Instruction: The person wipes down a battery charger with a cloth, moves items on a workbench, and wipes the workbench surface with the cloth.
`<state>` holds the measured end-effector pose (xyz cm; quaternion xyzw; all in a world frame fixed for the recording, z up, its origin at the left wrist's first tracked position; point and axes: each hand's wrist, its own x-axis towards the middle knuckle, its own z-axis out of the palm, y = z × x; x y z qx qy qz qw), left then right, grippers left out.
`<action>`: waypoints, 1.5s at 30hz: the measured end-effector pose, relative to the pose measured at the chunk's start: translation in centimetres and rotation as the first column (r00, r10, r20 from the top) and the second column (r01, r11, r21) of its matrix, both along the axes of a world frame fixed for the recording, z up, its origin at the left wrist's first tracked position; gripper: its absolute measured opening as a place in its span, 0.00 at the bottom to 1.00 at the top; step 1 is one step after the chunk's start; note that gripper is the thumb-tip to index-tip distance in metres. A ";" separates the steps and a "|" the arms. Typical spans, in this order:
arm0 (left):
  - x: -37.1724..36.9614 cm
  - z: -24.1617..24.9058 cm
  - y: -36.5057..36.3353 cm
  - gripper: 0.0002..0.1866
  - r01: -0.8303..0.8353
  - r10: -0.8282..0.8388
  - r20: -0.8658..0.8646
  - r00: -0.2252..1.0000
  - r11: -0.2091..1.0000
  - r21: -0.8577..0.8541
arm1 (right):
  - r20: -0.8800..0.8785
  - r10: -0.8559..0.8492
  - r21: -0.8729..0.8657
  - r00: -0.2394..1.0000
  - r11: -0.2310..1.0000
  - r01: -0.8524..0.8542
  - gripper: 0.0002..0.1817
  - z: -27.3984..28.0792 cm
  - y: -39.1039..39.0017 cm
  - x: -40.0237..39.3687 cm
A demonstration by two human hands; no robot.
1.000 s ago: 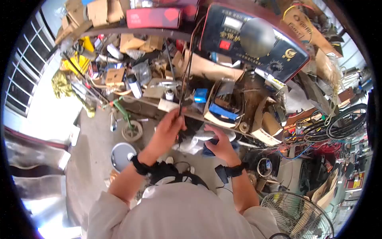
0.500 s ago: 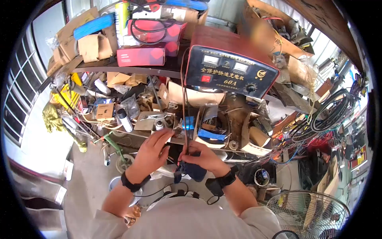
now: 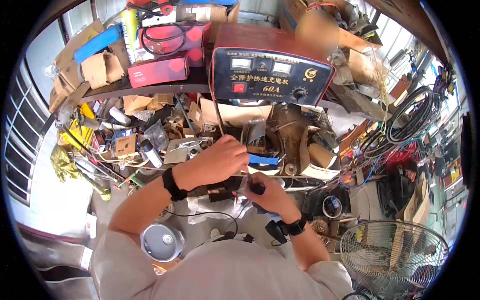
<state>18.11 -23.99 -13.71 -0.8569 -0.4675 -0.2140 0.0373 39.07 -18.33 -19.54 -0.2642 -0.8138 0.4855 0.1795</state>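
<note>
- A thin brown cable (image 3: pixel 218 118) drops beside the red-and-black boxy charger (image 3: pixel 272 67) to the left hand (image 3: pixel 219 160), whose curled fingers pinch it.
- The right hand (image 3: pixel 272 196) curls round a small blackish piece (image 3: pixel 257 188).
- The cable looks light, bendy; I'd grip it low.

A wire-caged fan (image 3: pixel 395 254) stands at lower right, and a grey bucket (image 3: pixel 156 242), perhaps lidded, at lower left.

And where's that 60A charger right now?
In the head view, the 60A charger stands on the shelf near the top, slightly right of centre, just right of the pink boxes and above the left hand.
</note>
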 end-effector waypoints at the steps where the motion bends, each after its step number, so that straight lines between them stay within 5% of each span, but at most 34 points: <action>1: 0.2 0.4 0.3 0.08 -0.014 0.014 0.023 1.000 1.000 0.000 | 0.016 -0.032 0.027 0.999 0.999 0.032 0.26 -0.1 -0.2 0.6; 4: 0.2 2.8 0.1 0.05 -0.077 0.073 0.279 0.958 0.997 0.005 | 0.111 -0.006 0.049 0.994 0.999 0.001 0.36 -1.0 -0.5 2.3; 7: 0.7 5.7 0.0 0.06 -0.096 0.142 0.605 0.784 0.990 -0.107 | -0.276 0.034 -0.147 0.961 0.986 -0.077 0.33 -4.4 -1.1 1.2; 9: 0.9 6.1 0.9 0.09 -0.064 0.159 0.783 0.601 0.986 -0.151 | -0.341 -0.123 -0.227 0.932 0.973 0.045 0.26 -3.8 -2.0 -0.8; 12: 0.4 6.7 1.6 0.14 -0.066 0.265 0.888 0.375 0.963 -0.260 | -0.348 -0.280 -0.260 0.895 0.946 0.195 0.15 -3.4 -1.8 -2.8; 15: -1.2 7.9 1.5 0.18 -0.041 0.331 0.931 0.156 0.944 -0.328 | -0.678 -0.250 -0.314 0.692 0.949 0.035 0.12 -1.1 -1.6 -4.0; 17: -2.0 8.6 1.1 0.19 -0.011 0.314 0.946 0.075 0.949 -0.314 | -0.668 -0.216 -0.279 0.712 0.960 0.029 0.12 2.9 -1.4 -4.0; 19: -2.8 8.8 0.8 0.19 0.020 0.280 0.954 0.109 0.959 -0.284 | -0.621 -0.136 -0.192 0.772 0.981 0.018 0.14 6.3 -0.2 -4.4; 23: -3.1 9.2 0.0 0.23 -0.036 0.247 0.933 0.263 0.968 -0.247 | -0.577 -0.102 -0.294 0.810 0.952 -0.090 0.17 13.4 1.4 -6.9; 27: -5.3 11.0 -1.5 0.28 0.141 0.369 0.835 0.407 0.878 -0.457 | -0.419 -0.059 -0.236 0.906 0.971 -0.046 0.21 19.9 3.5 -9.2; 29: -6.9 9.9 -0.8 0.37 0.305 0.213 0.853 0.476 0.870 -0.388 | -0.371 0.023 -0.002 0.928 1.000 -0.026 0.21 20.9 5.8 -10.9; 33: -4.2 10.7 -0.1 0.43 0.172 0.106 0.814 0.571 0.954 -0.244 | -0.301 0.166 0.313 0.939 0.947 -0.068 0.19 22.5 7.8 -14.9; 36: -3.7 10.3 0.9 0.39 0.188 0.166 0.887 0.431 0.945 -0.268 | -0.277 0.194 0.196 0.941 0.970 -0.142 0.19 22.5 6.9 -16.4; 38: -4.3 9.1 1.8 0.37 0.195 0.113 0.926 0.359 0.962 -0.193 | -0.260 0.231 0.376 0.938 0.919 -0.122 0.20 22.8 6.4 -15.5; 40: -4.9 8.9 1.5 0.38 0.162 0.106 0.880 0.462 0.966 -0.202 | -0.198 0.213 0.539 0.957 0.839 -0.075 0.22 23.1 6.5 -14.1; 45: -5.5 8.4 2.1 0.43 0.130 0.108 0.740 0.664 0.958 -0.255 | -0.446 0.307 0.540 0.841 0.841 -0.021 0.18 21.1 7.4 -10.1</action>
